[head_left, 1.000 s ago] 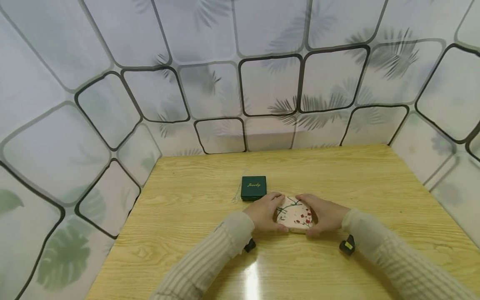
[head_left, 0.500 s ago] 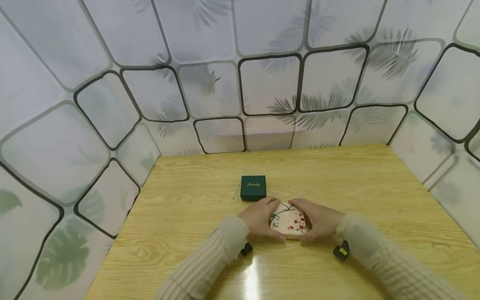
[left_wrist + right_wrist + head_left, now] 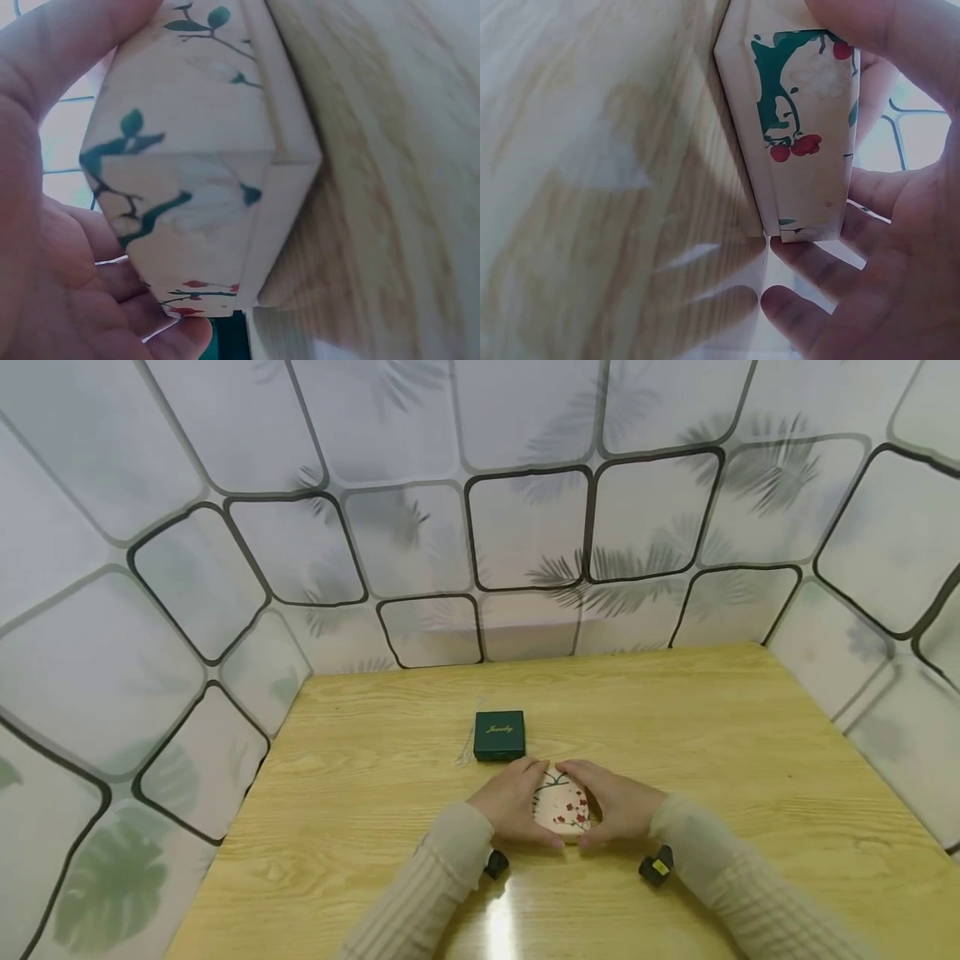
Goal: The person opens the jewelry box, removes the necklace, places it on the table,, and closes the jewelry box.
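A cream box [image 3: 561, 803] with angled sides and printed branches, green leaves and red blossoms sits low at the wooden table, between both hands. My left hand [image 3: 516, 802] holds its left side, thumb toward me and fingers round the far edge. From the opposite side my right hand [image 3: 618, 803] grips it the same way. In the left wrist view the printed lid [image 3: 195, 120] overlaps a plain pale band [image 3: 289, 180] next to the tabletop. The right wrist view has fingertips [image 3: 814, 262] right at the box's far end.
Just behind the left hand stands a small dark green box [image 3: 499, 737] with gold lettering. A thin silver chain [image 3: 466, 748] lies along its left side. Patterned curtains [image 3: 525, 527] border the wooden table [image 3: 360, 760] at the back and sides.
Both hands have drawn the cream box toward me and a little to the left, away from the green box. The head view has shifted slightly.
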`<state>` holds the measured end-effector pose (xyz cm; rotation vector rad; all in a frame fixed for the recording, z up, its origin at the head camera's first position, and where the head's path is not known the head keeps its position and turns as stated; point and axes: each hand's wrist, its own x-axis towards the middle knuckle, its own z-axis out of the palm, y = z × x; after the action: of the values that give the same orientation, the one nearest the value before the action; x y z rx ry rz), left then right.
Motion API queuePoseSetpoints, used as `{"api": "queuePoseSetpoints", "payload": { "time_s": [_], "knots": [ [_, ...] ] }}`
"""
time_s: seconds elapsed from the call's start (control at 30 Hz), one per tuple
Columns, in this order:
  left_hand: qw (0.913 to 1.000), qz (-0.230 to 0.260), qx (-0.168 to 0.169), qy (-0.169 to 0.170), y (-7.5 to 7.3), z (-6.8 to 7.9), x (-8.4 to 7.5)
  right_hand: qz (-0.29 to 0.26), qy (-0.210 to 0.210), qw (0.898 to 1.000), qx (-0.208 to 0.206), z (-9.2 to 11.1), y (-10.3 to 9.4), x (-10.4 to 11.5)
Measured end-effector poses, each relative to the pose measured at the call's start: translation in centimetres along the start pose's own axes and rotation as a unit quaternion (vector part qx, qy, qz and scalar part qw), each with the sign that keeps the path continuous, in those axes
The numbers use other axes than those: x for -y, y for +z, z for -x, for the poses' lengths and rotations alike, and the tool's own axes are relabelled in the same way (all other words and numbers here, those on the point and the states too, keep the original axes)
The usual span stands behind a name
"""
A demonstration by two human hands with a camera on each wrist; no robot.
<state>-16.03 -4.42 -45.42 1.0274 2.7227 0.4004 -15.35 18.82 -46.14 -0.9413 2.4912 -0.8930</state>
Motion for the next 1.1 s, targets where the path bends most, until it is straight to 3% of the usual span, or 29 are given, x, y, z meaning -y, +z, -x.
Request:
{"api": "queuePoseSetpoints", "payload": {
  "time_s": [0.33,0.6,1.1],
  "knots": [
    [0.9999,0.005,-0.002,-0.010,-0.22,0.30,-0.01,-0.030,-0.010,1.000,0.001,-0.45,0.11,0.11],
    [0.9999,0.005,0.004,-0.013,-0.06,0.64,0.34,-0.019,0.004,1.000,0.005,-0.72,0.65,-0.13],
    [1.0000,0.001,0.000,-0.004,-0.14,0.69,0.43,-0.032,-0.027,0.999,-0.014,-0.86,0.93,-0.24]
  ]
}}
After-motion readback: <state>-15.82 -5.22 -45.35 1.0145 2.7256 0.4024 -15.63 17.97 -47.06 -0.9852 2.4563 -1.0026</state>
